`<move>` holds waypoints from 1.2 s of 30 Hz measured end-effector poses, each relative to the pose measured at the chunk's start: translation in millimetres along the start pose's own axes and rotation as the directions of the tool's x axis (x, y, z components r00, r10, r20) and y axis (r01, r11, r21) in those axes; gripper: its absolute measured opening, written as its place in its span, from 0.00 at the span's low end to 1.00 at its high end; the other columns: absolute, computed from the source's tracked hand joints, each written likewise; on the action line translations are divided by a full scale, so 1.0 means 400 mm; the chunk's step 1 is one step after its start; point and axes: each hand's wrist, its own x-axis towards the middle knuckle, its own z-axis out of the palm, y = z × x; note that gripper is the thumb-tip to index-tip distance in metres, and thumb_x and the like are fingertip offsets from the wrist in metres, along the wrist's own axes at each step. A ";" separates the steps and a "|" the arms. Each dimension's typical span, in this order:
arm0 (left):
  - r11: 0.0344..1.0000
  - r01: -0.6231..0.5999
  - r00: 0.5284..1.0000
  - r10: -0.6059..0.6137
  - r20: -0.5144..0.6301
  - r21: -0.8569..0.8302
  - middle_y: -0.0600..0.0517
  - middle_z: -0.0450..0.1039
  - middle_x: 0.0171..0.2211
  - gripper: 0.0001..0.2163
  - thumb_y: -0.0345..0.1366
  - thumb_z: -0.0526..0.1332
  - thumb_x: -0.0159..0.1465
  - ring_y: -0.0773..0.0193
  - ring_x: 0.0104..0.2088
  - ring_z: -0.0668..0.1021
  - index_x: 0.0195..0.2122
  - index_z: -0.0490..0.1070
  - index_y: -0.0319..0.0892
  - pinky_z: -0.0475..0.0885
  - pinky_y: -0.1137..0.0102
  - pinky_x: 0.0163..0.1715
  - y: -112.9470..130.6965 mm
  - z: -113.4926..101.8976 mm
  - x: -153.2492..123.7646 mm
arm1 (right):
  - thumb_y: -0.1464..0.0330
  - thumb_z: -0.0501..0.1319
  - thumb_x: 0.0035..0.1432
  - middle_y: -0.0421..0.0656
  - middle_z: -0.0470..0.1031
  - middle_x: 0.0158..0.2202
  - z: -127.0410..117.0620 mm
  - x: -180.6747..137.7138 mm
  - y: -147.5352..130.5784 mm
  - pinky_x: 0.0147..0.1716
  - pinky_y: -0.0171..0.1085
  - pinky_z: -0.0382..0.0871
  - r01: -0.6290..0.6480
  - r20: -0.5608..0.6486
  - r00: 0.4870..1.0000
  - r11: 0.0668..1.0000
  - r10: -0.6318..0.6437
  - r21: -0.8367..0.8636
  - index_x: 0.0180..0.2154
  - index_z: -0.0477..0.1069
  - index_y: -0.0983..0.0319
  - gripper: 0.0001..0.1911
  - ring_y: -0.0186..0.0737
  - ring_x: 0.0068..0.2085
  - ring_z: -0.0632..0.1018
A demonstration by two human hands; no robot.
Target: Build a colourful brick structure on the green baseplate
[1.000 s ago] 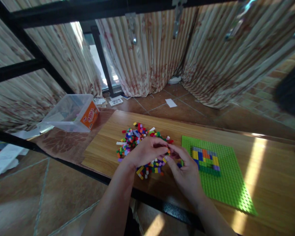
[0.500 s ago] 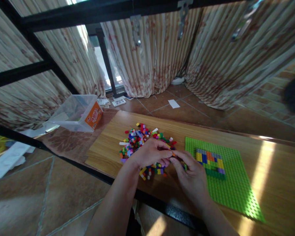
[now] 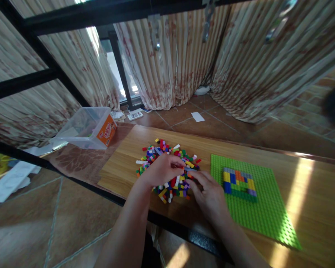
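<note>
A pile of small coloured bricks point(image 3: 167, 163) lies on the wooden table point(image 3: 309, 193). My left hand point(image 3: 160, 171) rests over the pile with its fingers curled together. My right hand point(image 3: 209, 195) is just right of the pile, fingers bent, its fingertips meeting the left hand's over the bricks. A small brick seems pinched between them, but I cannot make it out. To the right lies a green baseplate point(image 3: 265, 216) with a block of blue, yellow, orange and green bricks point(image 3: 238, 184) pressed onto it.
A clear plastic box point(image 3: 85, 128) with an orange label stands at the table's far left on a brown patterned cloth. Black metal frame bars run overhead and along the near edge. Striped curtains hang behind; tiled floor lies below.
Both hands have slid slightly left and toward the pile, uncovering more of the baseplate's left edge. The fingertips stay together over the bricks.
</note>
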 end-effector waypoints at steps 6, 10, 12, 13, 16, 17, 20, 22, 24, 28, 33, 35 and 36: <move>0.980 -0.025 0.999 0.029 -0.014 0.196 0.52 0.79 0.28 0.09 0.27 0.62 0.56 0.65 0.29 0.77 0.37 0.80 0.37 0.69 0.74 0.30 -0.005 0.012 0.007 | 0.67 0.60 0.61 0.46 0.78 0.40 0.014 0.008 -0.005 0.41 0.41 0.74 -0.011 0.023 1.000 0.997 0.013 -0.077 0.46 0.74 0.62 0.12 0.43 0.41 0.78; 0.966 -0.056 0.997 0.069 -0.042 0.251 0.51 0.80 0.32 0.11 0.25 0.63 0.55 0.64 0.33 0.78 0.39 0.80 0.39 0.71 0.72 0.34 -0.009 0.014 0.007 | 0.67 0.61 0.60 0.46 0.78 0.40 0.014 0.009 -0.005 0.41 0.42 0.74 -0.021 0.005 1.000 0.996 0.022 -0.081 0.47 0.74 0.62 0.13 0.43 0.40 0.79; 0.964 -0.084 0.994 0.100 -0.051 0.252 0.51 0.80 0.34 0.12 0.25 0.63 0.55 0.64 0.34 0.79 0.39 0.80 0.40 0.71 0.72 0.36 -0.006 0.012 0.005 | 0.66 0.60 0.61 0.46 0.78 0.39 0.013 0.008 -0.005 0.40 0.41 0.74 -0.025 -0.008 1.000 0.997 0.024 -0.077 0.47 0.74 0.61 0.13 0.42 0.39 0.79; 0.963 -0.096 0.992 0.114 -0.060 0.251 0.51 0.80 0.35 0.11 0.26 0.63 0.56 0.64 0.34 0.79 0.40 0.80 0.40 0.71 0.72 0.37 -0.003 0.009 0.004 | 0.66 0.59 0.61 0.45 0.78 0.39 0.013 0.008 -0.005 0.39 0.41 0.74 -0.027 -0.015 1.000 0.997 0.026 -0.072 0.46 0.74 0.60 0.12 0.42 0.39 0.79; 0.967 -0.099 0.986 0.128 -0.111 0.236 0.50 0.80 0.35 0.10 0.30 0.63 0.58 0.64 0.35 0.78 0.41 0.80 0.38 0.71 0.72 0.38 0.004 -0.015 -0.004 | 0.65 0.58 0.62 0.45 0.79 0.38 0.006 0.006 -0.007 0.39 0.40 0.74 -0.025 -0.044 0.999 0.999 0.023 -0.043 0.41 0.75 0.59 0.09 0.41 0.38 0.79; 0.970 -0.086 0.984 0.119 -0.136 0.225 0.50 0.80 0.35 0.10 0.31 0.62 0.59 0.64 0.34 0.78 0.41 0.79 0.38 0.71 0.72 0.38 0.004 -0.029 -0.008 | 0.65 0.58 0.63 0.45 0.79 0.37 0.003 0.005 -0.007 0.39 0.39 0.74 -0.018 -0.057 0.998 0.999 0.017 -0.032 0.40 0.76 0.59 0.09 0.41 0.37 0.79; 0.984 -0.001 0.959 0.051 -0.279 0.177 0.50 0.80 0.34 0.12 0.31 0.58 0.61 0.66 0.32 0.77 0.42 0.78 0.37 0.70 0.73 0.33 -0.010 -0.089 -0.029 | 0.63 0.57 0.63 0.43 0.80 0.36 -0.007 0.003 -0.003 0.36 0.38 0.74 0.030 -0.114 0.993 0.999 -0.032 -0.024 0.38 0.76 0.59 0.10 0.39 0.35 0.80; 0.981 0.096 0.910 -0.018 -0.415 0.168 0.50 0.79 0.33 0.12 0.31 0.57 0.61 0.66 0.30 0.76 0.41 0.78 0.36 0.69 0.73 0.31 -0.027 -0.134 -0.050 | 0.63 0.58 0.63 0.42 0.80 0.35 -0.012 0.002 0.001 0.34 0.37 0.73 0.040 -0.141 0.989 0.999 -0.043 -0.025 0.37 0.76 0.58 0.10 0.39 0.34 0.80; 0.957 0.212 0.855 -0.083 -0.513 0.199 0.50 0.78 0.31 0.10 0.30 0.58 0.59 0.65 0.30 0.75 0.37 0.78 0.36 0.68 0.73 0.31 -0.046 -0.171 -0.074 | 0.61 0.58 0.63 0.42 0.80 0.35 -0.015 0.001 0.004 0.34 0.37 0.73 0.040 -0.162 0.986 0.999 -0.045 -0.032 0.37 0.77 0.58 0.11 0.39 0.33 0.80; 0.879 0.356 0.867 -0.184 -0.463 0.316 0.52 0.77 0.28 0.09 0.28 0.60 0.54 0.66 0.29 0.74 0.34 0.79 0.37 0.67 0.73 0.30 -0.068 -0.202 -0.113 | 0.59 0.57 0.63 0.43 0.81 0.36 -0.016 -0.004 0.005 0.35 0.38 0.73 0.058 -0.148 0.987 0.997 -0.065 -0.052 0.38 0.77 0.58 0.13 0.41 0.34 0.81; 0.876 0.244 0.956 -0.145 -0.255 0.416 0.54 0.77 0.29 0.13 0.27 0.62 0.52 0.65 0.30 0.74 0.39 0.80 0.41 0.67 0.73 0.32 -0.064 -0.196 -0.125 | 0.58 0.58 0.63 0.42 0.81 0.37 -0.013 -0.014 0.012 0.37 0.38 0.73 0.091 -0.138 0.986 0.995 -0.096 -0.048 0.39 0.77 0.58 0.13 0.41 0.37 0.81; 0.860 0.241 0.958 -0.138 -0.250 0.449 0.53 0.77 0.32 0.13 0.29 0.63 0.53 0.64 0.32 0.75 0.40 0.79 0.41 0.67 0.73 0.33 -0.060 -0.191 -0.119 | 0.58 0.58 0.63 0.42 0.81 0.38 -0.013 -0.016 0.015 0.37 0.38 0.73 0.089 -0.131 0.987 0.995 -0.094 -0.049 0.39 0.77 0.58 0.13 0.41 0.37 0.81; 0.850 0.260 0.950 -0.142 -0.277 0.458 0.52 0.77 0.33 0.14 0.31 0.63 0.54 0.64 0.32 0.75 0.42 0.79 0.40 0.67 0.72 0.33 -0.058 -0.187 -0.114 | 0.58 0.58 0.63 0.42 0.81 0.38 -0.013 -0.016 0.017 0.37 0.38 0.73 0.087 -0.130 0.987 0.995 -0.092 -0.049 0.39 0.77 0.58 0.13 0.41 0.37 0.81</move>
